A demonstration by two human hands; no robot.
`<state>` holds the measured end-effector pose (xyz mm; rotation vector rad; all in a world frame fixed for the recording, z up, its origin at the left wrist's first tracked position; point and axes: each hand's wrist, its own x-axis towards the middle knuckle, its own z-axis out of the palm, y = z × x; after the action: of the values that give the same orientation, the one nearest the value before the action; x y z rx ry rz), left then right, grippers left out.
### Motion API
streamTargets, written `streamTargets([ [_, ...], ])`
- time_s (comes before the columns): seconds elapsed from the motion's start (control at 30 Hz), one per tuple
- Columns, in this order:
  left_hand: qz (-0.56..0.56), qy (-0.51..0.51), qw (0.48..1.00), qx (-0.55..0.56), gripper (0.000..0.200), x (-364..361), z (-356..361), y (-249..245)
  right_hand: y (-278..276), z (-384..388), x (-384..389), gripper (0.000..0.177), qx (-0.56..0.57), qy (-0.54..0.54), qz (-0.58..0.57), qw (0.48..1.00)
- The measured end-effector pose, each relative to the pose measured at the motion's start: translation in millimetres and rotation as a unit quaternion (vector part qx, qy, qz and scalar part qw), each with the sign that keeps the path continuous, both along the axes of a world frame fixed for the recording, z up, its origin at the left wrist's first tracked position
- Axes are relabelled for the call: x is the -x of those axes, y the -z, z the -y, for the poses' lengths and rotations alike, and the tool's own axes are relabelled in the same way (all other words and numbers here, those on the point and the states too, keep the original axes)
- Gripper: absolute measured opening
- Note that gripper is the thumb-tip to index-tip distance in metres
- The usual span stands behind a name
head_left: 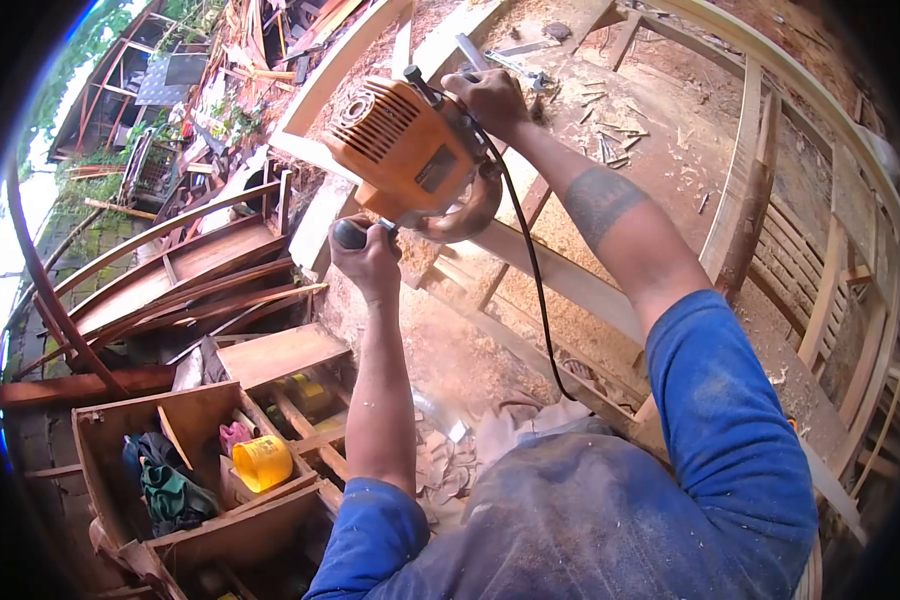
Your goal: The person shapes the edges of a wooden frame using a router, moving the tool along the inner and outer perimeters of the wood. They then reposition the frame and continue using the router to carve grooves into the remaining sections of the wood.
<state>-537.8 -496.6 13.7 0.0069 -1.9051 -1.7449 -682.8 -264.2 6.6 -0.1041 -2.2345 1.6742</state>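
Observation:
An orange plunge router (400, 140) sits over a pale wooden frame (570, 285) in the upper middle of the head view. My left hand (368, 262) is closed around its dark round knob. On the far side, my right hand (490, 100) grips the other handle, which is mostly hidden by my fingers. A black power cord (526, 250) runs from the router down toward my body. The router's base and bit are hidden by its body and my hands.
A wooden box (120, 420) at lower left holds cloths (170, 490) and a yellow cup (262, 463). Wood shavings (610, 135) and small tools (515, 68) lie beyond my right hand. More wooden frames (830, 260) stand at right; scrap timber (180, 255) is piled at left.

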Motion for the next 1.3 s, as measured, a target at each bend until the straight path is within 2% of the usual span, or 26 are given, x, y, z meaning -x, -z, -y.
streamTargets([
  [0.1, 0.019, 0.005, 1.000, 0.012, 0.017, 12, 16, 5, -4, 12, 7, 0.048, -0.007, 0.006, -0.014, 1.000],
  [0.2, 0.009, -0.007, 1.000, 0.012, 0.018, 22, 23, 3, -9, 19, 15, 0.048, 0.033, -0.031, 0.040, 0.998],
  [0.3, 0.029, 0.010, 0.999, -0.024, 0.018, 32, 32, -1, 0, 32, 37, 0.047, -0.002, -0.001, 0.019, 1.000],
  [0.4, 0.003, 0.002, 1.000, 0.013, 0.017, 52, 52, 7, 22, 46, 70, 0.046, -0.048, -0.018, -0.033, 0.998],
  [0.5, -0.004, 0.001, 1.000, 0.010, 0.016, 69, 68, 8, -9, 59, 58, 0.049, 0.022, -0.022, 0.032, 0.999],
  [0.6, -0.004, 0.008, 1.000, -0.009, 0.015, 88, 76, 1, 2, 73, 87, 0.052, -0.003, -0.028, -0.018, 0.999],
  [0.67, 0.002, 0.006, 1.000, -0.016, 0.015, 95, 87, 3, 15, 85, 107, 0.053, -0.065, -0.011, -0.077, 0.995],
  [0.73, 0.007, 0.010, 1.000, -0.020, 0.016, 105, 97, 6, 2, 92, 106, 0.053, -0.017, 0.001, -0.017, 1.000],
  [0.8, 0.001, 0.011, 1.000, -0.004, 0.015, 114, 105, 5, 17, 100, 127, 0.054, -0.081, 0.009, -0.089, 0.993],
  [0.9, 0.034, 0.014, 0.998, -0.042, 0.014, 127, 115, 3, 20, 112, 143, 0.053, -0.082, 0.001, -0.083, 0.993],
  [1.0, -0.018, 0.007, 1.000, 0.015, 0.014, 145, 130, 8, 16, 125, 154, 0.051, -0.088, -0.005, -0.085, 0.993],
  [1.03, 0.020, 0.010, 1.000, -0.004, 0.014, 148, 135, 7, 16, 129, 160, 0.050, -0.088, -0.007, -0.085, 0.992],
  [1.1, 0.013, -0.002, 1.000, 0.001, 0.014, 162, 146, 10, 12, 140, 171, 0.050, -0.100, 0.003, -0.087, 0.991],
  [1.17, 0.010, -0.015, 1.000, 0.005, 0.013, 174, 155, 12, 5, 148, 177, 0.052, -0.071, -0.020, -0.042, 0.996],
  [1.3, 0.016, -0.017, 1.000, 0.001, 0.013, 193, 170, 8, 21, 168, 216, 0.054, -0.070, -0.016, -0.088, 0.993],
])
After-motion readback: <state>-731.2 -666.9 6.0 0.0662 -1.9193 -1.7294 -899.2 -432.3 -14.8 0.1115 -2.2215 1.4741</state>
